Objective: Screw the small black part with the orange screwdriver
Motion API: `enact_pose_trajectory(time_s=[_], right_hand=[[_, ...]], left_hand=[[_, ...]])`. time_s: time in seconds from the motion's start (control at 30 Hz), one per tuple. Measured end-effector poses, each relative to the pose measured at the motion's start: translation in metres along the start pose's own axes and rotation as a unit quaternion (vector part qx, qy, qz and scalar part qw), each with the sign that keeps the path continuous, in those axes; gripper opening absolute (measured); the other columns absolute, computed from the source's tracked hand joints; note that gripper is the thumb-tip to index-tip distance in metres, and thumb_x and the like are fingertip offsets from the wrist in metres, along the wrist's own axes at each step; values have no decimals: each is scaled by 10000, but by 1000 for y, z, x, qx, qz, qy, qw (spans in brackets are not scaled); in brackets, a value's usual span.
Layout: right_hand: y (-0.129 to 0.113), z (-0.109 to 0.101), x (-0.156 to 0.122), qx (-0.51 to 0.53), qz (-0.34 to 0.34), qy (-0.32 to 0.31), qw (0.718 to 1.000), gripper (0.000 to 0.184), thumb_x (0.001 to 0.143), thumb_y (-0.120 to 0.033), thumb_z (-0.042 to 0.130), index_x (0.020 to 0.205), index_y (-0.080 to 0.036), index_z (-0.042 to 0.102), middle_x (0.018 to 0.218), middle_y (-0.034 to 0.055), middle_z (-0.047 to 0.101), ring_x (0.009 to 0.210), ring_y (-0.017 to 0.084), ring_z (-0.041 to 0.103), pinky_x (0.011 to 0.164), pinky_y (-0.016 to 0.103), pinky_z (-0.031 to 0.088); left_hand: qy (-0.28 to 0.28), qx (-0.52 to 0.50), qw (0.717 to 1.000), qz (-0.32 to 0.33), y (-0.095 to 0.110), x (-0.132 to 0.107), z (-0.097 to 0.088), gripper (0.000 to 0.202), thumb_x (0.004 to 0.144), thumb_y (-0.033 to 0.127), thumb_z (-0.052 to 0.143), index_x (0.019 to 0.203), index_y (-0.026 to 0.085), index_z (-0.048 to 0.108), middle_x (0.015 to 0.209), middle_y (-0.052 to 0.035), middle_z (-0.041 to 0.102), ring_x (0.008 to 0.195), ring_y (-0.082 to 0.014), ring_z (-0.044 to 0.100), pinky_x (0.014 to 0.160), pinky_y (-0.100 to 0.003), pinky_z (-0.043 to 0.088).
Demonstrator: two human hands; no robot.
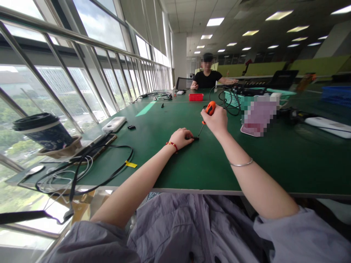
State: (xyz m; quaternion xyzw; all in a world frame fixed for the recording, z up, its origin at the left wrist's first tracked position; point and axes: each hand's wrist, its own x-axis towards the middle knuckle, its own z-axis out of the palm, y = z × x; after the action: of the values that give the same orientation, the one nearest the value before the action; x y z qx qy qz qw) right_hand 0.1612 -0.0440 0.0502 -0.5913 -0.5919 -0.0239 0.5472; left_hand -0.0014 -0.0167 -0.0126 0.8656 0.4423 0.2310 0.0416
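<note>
My right hand [218, 120] is wrapped round the orange-and-black handle of a screwdriver [210, 108]. The screwdriver's thin metal shaft slants down and left to a small black part [195, 138] on the green table. Its tip meets or nearly meets the end of that part; which of the two I cannot tell. My left hand [181, 140] rests on the tabletop with its fingers closed on the other end of the black part, which they partly hide.
A paper coffee cup [45, 131], cables [109, 171] and a white power bank [114, 124] lie at left. Ahead are a red tray [196, 97] and a teal basket [233, 98]. A phone [259, 117] stands at right. A person [207, 77] sits opposite.
</note>
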Motion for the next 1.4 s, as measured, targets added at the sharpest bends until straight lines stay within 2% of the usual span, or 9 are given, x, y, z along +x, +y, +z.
enact_pose_trajectory(time_s=[0.8,1.07,1.17,1.3,1.4], right_hand=[[3,1,1,12,16,-30,999,238,708,-396,558,602,-239,414,616,27,525,624,214,526,627,361,432],[1,-3,0,38,23,-49,998,175,671,-339,569,763,-246,453,652,-2,549,630,204,530,656,372,451],[4,-2,2,28,43,-64,997,193,680,-405,568,729,-238,483,656,10,558,653,217,546,680,393,460],[8,2,4,27,68,-71,995,320,700,-536,539,639,-224,512,658,44,575,697,237,577,717,405,466],[8,3,4,53,40,-73,995,222,685,-444,555,681,-225,523,684,30,590,689,214,578,713,377,469]], left_hand=[[0,1,1000,2,2,-1,-1,173,769,313,640,847,167,692,846,-48,633,814,-201,582,768,-326,473],[1,4,1000,-1,2,-1,-1,168,767,322,639,839,178,688,831,-39,633,808,-196,584,773,-321,475],[1,5,1000,-1,1,-1,-1,169,767,325,638,842,182,687,842,-39,637,818,-198,586,773,-319,475],[-3,4,1000,-1,1,0,-1,176,767,323,637,852,178,687,857,-44,641,832,-202,586,778,-321,473],[-3,4,1000,-1,1,-1,-1,181,766,327,635,852,175,686,858,-47,640,831,-203,585,780,-323,474]])
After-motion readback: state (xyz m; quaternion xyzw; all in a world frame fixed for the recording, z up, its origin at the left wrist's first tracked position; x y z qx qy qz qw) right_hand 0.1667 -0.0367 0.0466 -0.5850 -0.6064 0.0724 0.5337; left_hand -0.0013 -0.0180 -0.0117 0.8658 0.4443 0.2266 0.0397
